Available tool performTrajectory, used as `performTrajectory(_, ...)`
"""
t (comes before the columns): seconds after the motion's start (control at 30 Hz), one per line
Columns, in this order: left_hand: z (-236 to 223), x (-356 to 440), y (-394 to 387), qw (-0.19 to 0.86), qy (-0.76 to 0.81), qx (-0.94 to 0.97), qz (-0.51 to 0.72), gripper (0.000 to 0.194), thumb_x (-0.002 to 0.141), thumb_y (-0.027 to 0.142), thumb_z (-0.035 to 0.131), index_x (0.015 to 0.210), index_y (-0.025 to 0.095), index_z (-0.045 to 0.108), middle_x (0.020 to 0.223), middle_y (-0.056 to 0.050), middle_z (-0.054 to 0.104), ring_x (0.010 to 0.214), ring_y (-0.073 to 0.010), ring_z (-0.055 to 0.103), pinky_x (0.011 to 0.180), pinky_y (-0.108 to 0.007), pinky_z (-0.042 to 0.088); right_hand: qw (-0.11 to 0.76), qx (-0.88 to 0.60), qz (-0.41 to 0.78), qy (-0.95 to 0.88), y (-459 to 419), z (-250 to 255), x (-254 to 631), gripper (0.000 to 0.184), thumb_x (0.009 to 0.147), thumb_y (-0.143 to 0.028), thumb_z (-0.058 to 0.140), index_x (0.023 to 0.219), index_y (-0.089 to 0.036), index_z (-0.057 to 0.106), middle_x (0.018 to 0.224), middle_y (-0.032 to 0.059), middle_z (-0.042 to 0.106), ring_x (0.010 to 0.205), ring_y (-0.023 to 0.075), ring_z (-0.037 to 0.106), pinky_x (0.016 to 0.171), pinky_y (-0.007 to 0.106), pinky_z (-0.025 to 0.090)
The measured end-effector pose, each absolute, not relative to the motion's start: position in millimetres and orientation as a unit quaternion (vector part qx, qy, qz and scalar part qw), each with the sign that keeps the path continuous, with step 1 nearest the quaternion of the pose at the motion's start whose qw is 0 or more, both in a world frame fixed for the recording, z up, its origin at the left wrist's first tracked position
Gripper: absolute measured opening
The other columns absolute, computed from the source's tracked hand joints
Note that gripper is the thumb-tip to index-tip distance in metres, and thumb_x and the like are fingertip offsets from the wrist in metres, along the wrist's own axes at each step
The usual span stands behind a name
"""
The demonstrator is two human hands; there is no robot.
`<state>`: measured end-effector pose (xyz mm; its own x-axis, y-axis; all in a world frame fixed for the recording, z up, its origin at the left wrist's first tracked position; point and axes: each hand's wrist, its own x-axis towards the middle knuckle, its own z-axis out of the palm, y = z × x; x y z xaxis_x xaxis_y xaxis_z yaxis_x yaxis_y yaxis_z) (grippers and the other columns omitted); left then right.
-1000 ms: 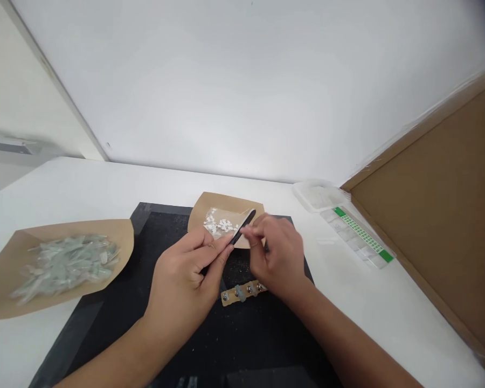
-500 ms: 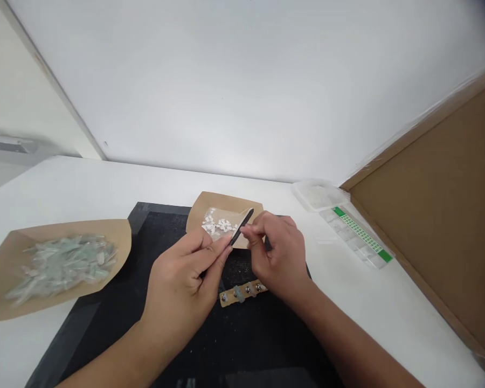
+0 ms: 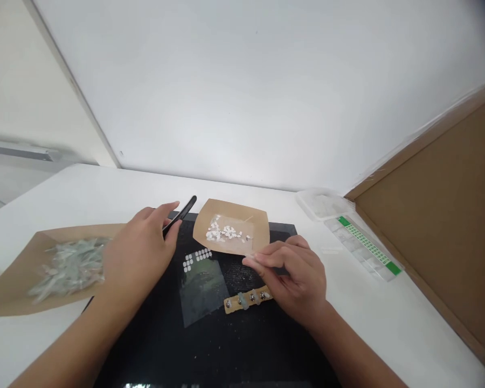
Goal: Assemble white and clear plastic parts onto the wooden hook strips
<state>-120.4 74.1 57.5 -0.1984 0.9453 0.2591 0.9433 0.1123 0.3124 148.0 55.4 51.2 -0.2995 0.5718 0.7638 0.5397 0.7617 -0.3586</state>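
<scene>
My left hand (image 3: 143, 248) is closed around a slim black nail file (image 3: 186, 209), whose rounded end points up and away. It is near the inner edge of the left paper tray. The fingertips of my right hand (image 3: 293, 272) are pinched on something small and pale, too indistinct to name, just in front of the middle paper tray (image 3: 261, 218). Below the hands, a clear sheet (image 3: 204, 296) with rows of white rounded tabs (image 3: 202, 254) lies on the black mat (image 3: 178, 350). Beside it rests a tan strip (image 3: 234, 308) bearing several shiny studs and small translucent pieces.
The left paper tray (image 3: 44, 242) holds a heap of pale green translucent pieces (image 3: 78, 261). Small white bits (image 3: 226, 231) lie on clear film in the middle tray. At right are a clear compartment case (image 3: 364, 248) with a green label and a brown board (image 3: 440, 215).
My hands have parted. The left one has moved left with the nail file, away from the right one, uncovering the clear sheet. The right hand appears slightly lower, and the camera view has shifted.
</scene>
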Motion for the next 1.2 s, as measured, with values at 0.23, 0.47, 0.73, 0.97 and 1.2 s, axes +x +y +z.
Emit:
performTrajectory(0.23, 62, -127, 77, 0.046, 0.775, 0.624, 0.087, 0.034, 0.099, 0.045, 0.051, 0.118, 0.034, 0.078, 0.117, -0.008, 0.074, 0.095, -0.036, 0.07, 0.061, -0.037, 0.043, 0.44, -0.294, -0.025, -0.848, 51, 51, 157, 0.035, 0.085, -0.012, 0.087, 0.076, -0.018, 0.053, 0.075, -0.0068, 0.077, 0.059, 0.0077, 0.069, 0.064, 0.032, 0.031)
performTrajectory(0.47, 56, -137, 75, -0.023, 0.739, 0.669, 0.076, 0.036, 0.1, 0.039, 0.05, 0.097, 0.024, 0.083, 0.107, -0.013, 0.075, 0.102, -0.0376, 0.067, 0.077, -0.044, 0.052, 0.415, -0.277, -0.067, -0.864, 47, 54, 155, 0.031, 0.087, -0.011, 0.085, 0.078, -0.017, 0.056, 0.077, -0.0058, 0.077, 0.059, 0.0065, 0.068, 0.062, 0.033, 0.029)
performTrajectory(0.73, 63, -120, 69, 0.082, 0.595, 0.758, 0.253, 0.04, 0.104, 0.047, 0.052, 0.092, 0.023, 0.081, 0.102, -0.006, 0.076, 0.088, -0.0244, 0.068, 0.075, -0.035, 0.053, 0.423, -0.278, -0.063, -0.86, 46, 51, 155, 0.029, 0.087, -0.011, 0.085, 0.08, -0.017, 0.057, 0.077, -0.0059, 0.078, 0.06, 0.0065, 0.068, 0.063, 0.032, 0.029)
performTrajectory(0.97, 72, -78, 50, 0.432, 0.402, 0.745, 0.311, 0.029, 0.107, 0.039, 0.054, 0.102, 0.03, 0.081, 0.103, 0.001, 0.079, 0.093, -0.0168, 0.071, 0.084, -0.027, 0.054, 0.409, -0.282, -0.069, -0.865, 44, 54, 155, 0.031, 0.089, -0.008, 0.081, 0.078, -0.019, 0.054, 0.077, -0.0064, 0.078, 0.059, 0.0065, 0.069, 0.061, 0.033, 0.029)
performTrajectory(1.2, 64, -71, 47, 0.511, 0.415, 0.675, 0.334, 0.022, 0.098, 0.041, 0.068, 0.096, 0.027, 0.085, 0.1, -0.003, 0.08, 0.089, -0.0199, 0.073, 0.077, -0.029, 0.056, 0.402, -0.269, -0.081, -0.871, 43, 54, 158, 0.031, 0.091, -0.01, 0.079, 0.077, -0.019, 0.053, 0.08, -0.0052, 0.078, 0.062, 0.007, 0.068, 0.062, 0.034, 0.029)
